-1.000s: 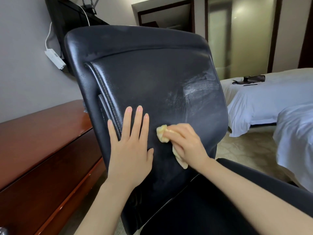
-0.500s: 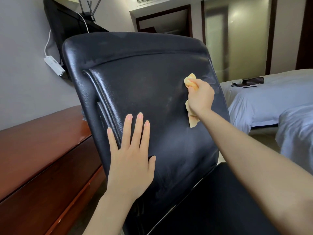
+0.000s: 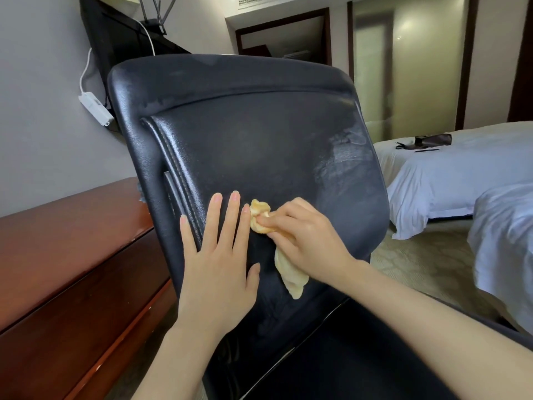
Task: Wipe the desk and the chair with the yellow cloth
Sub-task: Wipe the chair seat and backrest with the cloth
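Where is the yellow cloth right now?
In the head view, the yellow cloth is bunched in the right hand against the lower middle of the chair backrest. It sits just right of the left hand, which lies flat there.

To your left, a reddish-brown wooden desk [image 3: 66,241] runs along the grey wall, its top glossy. In front of you is the black chair [image 3: 259,140]. Your left hand [image 3: 219,269] lies flat on the lower half of its backrest, fingers straight. Just beside it, your right hand [image 3: 308,238] presses the bunched yellow cloth [image 3: 290,272] against the leather. Patterned beige carpet [image 3: 418,264] covers the floor to the right. Beyond it stand a near bed [image 3: 504,241] and a far bed [image 3: 450,183], both in white bedding. On the far bed lie a dark bag [image 3: 432,140] and a slim dark item [image 3: 427,150].
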`<state>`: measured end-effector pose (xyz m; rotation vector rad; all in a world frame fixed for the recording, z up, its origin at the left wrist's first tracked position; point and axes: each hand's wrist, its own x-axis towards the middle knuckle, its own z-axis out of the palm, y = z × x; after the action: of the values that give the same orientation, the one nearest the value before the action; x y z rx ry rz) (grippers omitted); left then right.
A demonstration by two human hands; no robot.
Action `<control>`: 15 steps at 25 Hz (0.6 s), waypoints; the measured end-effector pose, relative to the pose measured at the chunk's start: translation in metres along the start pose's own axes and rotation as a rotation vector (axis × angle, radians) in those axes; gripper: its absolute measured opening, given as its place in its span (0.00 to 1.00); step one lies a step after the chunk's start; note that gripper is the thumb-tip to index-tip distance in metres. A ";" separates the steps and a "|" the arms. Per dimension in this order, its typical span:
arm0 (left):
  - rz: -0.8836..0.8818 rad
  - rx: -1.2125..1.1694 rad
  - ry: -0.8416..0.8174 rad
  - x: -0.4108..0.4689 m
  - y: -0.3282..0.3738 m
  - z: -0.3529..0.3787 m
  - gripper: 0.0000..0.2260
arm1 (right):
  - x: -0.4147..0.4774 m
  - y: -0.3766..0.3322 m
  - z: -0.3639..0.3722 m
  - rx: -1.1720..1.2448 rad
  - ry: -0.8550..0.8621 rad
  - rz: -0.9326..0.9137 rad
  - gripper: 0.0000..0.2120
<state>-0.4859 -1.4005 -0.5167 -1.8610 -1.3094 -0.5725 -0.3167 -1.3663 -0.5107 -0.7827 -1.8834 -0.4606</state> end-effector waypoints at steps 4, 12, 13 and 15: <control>-0.003 0.005 0.013 0.001 -0.001 -0.002 0.40 | 0.016 0.019 -0.010 -0.131 0.031 -0.066 0.07; -0.007 0.008 0.008 0.003 0.003 -0.001 0.40 | 0.030 0.101 -0.024 -0.292 0.106 0.593 0.11; -0.006 0.006 0.006 0.004 0.004 -0.001 0.40 | 0.024 0.113 -0.026 -0.301 0.156 0.700 0.11; -0.006 0.003 0.001 0.005 0.004 -0.001 0.39 | 0.009 0.129 -0.026 -0.291 0.218 0.913 0.10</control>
<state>-0.4799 -1.3990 -0.5134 -1.8550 -1.3147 -0.5746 -0.2123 -1.2870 -0.4953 -1.5951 -1.0979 -0.2144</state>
